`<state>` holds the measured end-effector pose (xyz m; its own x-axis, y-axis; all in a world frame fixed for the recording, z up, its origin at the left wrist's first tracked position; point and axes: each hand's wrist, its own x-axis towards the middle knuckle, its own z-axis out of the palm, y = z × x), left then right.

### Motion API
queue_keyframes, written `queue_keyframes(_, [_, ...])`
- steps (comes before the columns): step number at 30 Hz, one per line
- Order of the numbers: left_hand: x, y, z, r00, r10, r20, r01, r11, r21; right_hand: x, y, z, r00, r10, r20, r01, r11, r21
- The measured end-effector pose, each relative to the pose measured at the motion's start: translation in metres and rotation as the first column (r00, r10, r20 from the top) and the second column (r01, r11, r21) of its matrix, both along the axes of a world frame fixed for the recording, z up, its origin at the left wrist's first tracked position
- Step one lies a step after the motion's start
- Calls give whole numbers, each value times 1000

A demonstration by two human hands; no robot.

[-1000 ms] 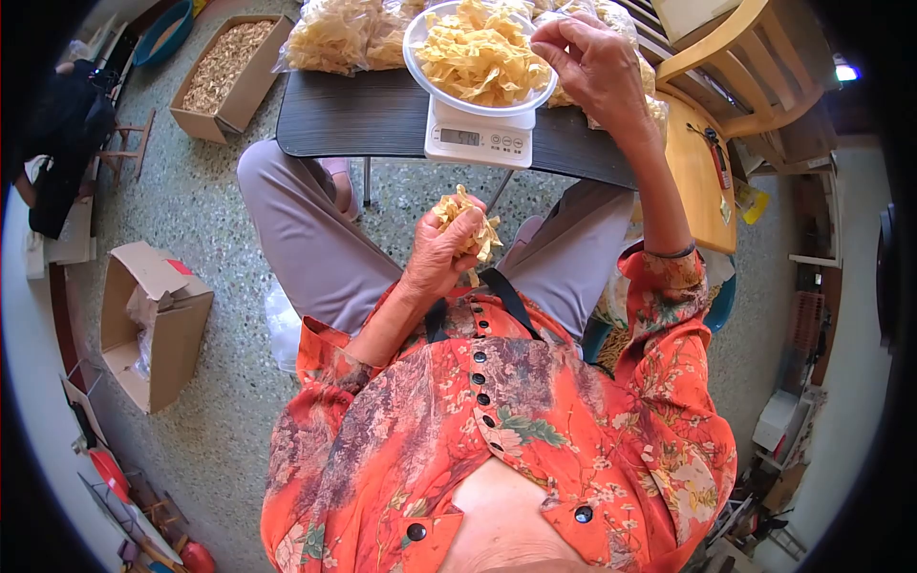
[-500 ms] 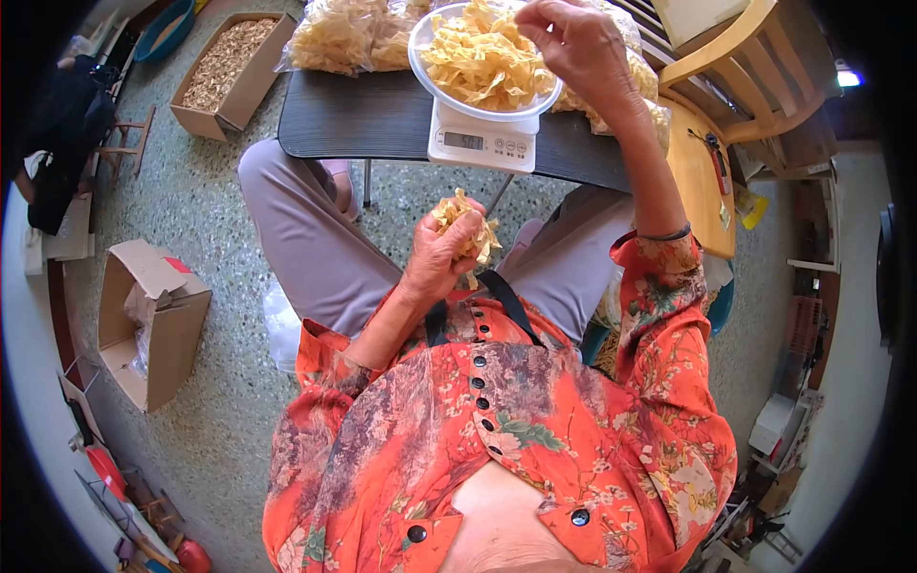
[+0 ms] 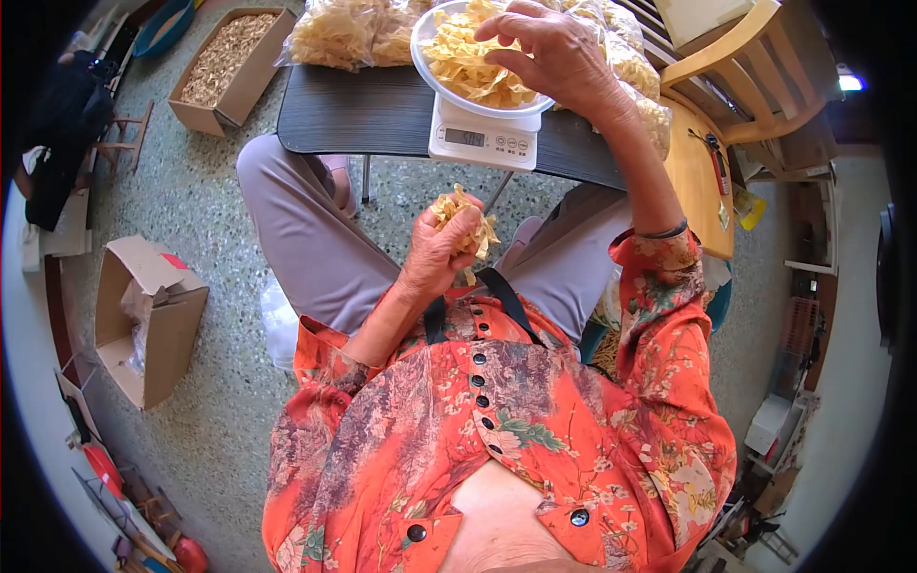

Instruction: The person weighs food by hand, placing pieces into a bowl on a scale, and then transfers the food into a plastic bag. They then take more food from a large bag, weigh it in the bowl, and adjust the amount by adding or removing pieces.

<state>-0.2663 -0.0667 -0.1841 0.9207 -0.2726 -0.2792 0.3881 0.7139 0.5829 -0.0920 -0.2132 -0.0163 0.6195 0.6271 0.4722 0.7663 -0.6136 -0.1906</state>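
My left hand (image 3: 444, 244) is closed around a bunch of pale yellow dried strips (image 3: 464, 218), held above my lap. Over the right side of a white bowl (image 3: 427, 80), my right hand (image 3: 549, 48) hovers with fingers and thumb apart, and I see nothing in it. Similar dried strips (image 3: 473, 62) are heaped in the bowl. Under the bowl, a white digital scale (image 3: 482, 143) sits at the near edge of a dark folding table (image 3: 358, 115), its display showing digits.
Clear bags of dried strips (image 3: 334, 33) line the table's back. A wooden chair (image 3: 693, 181) with scissors (image 3: 714, 158) stands at the right. On the speckled floor at left are a carton of brown chips (image 3: 227, 62) and an open cardboard box (image 3: 158, 320). A person in black (image 3: 67, 134) is at far left.
My right hand has shifted slightly down over the bowl, and its fingers have spread from a closer pinch. The last digit on the scale display looks different. My left hand stays nearly still.
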Motion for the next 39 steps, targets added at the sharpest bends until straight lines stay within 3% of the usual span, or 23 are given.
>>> queue_keyframes(10, [-1, 0, -2, 1000, 1, 10, -1, 1000, -9, 5, 1, -8, 995, -71, -68, 69, 997, -36])
queue_keyframes(12, [-1, 0, -3, 1000, 7, 4, -7, 1000, -6, 6, 0, -9, 986, -97, -136, 110, 990, 87])
queue_keyframes(19, [0, -1, -4, 1000, -5, 8, 5, 1000, 15, 6, -7, -3, 983, -125, -135, 148, 973, 177])
queue_keyframes(21, [0, 0, -4, 1000, -2, 5, 2, 1000, 11, 6, -7, -3, 918, -146, -368, 273, 907, 321])
queue_keyframes(22, [0, 0, -3, 1000, 1, 0, -1, 1000, 7, 7, -6, -4, 919, -147, -367, 273, 906, 322])
queue_keyframes(27, [-1, -1, -5, 1000, 2, 7, -2, 1000, 30, 15, -7, -10, 907, 0, -422, 245, 813, 528])
queue_keyframes(29, [0, -1, -4, 1000, 11, 3, -12, 999, 44, 11, -8, -7, 925, -60, -374, 239, 858, 455])
queue_keyframes(31, [0, 0, -3, 1000, 11, -2, -11, 999, 44, 3, -6, -2, 943, -259, -207, 307, 920, 245])
queue_keyframes(33, [1, 0, -3, 1000, 8, 11, -9, 999, 40, -3, -7, -2, 938, -277, -206, 325, 910, 258])
queue_keyframes(34, [0, 0, -3, 1000, 5, 22, -6, 999, 36, -7, -7, 0, 954, -275, -116, 295, 930, 221])
queue_keyframes(35, [0, 0, -4, 1000, 6, 17, -7, 999, 35, -12, -8, 1, 964, -266, -27, 267, 947, 181])
queue_keyframes(36, [0, 0, -4, 1000, -2, 11, 1, 999, 34, -17, -8, 3, 991, -111, -78, 126, 968, 218])
queue_keyframes(37, [0, 0, -5, 1000, -11, 6, 10, 999, 34, -21, -8, 4, 990, -112, -87, 129, 968, 217])
queue_keyframes(39, [0, 0, -8, 1000, -27, 10, 27, 999, 36, -24, -10, 7, 997, 77, 18, -75, 993, -90])
